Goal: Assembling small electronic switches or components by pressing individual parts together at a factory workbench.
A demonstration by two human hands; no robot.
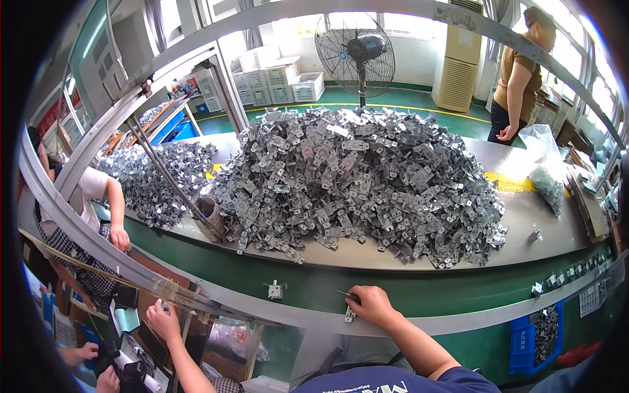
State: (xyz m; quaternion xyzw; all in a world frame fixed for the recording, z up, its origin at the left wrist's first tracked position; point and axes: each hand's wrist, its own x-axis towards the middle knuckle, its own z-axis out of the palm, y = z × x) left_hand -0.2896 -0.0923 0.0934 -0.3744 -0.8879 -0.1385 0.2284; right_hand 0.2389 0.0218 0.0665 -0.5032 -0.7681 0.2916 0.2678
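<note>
My right hand (372, 305) is closed on a small metal bracket (349, 315) at the near edge of the green belt (419, 290); a thin bit sticks out by the fingertips. My left hand (164, 321) is off to the left, below the metal rail, with fingers pinched on something small and pale that I cannot make out. One loose metal fitting (275, 290) sits on the belt between my hands. Beyond the belt, a large heap of stamped metal brackets (367, 183) covers the steel table (557, 245).
A smaller bracket heap (147, 183) lies left of a post. Fittings (567, 274) line the belt's right end. A blue bin (522, 347) holds parts at lower right. A co-worker (92, 190) is at left; another person (521, 78) stands behind, near a fan (357, 52).
</note>
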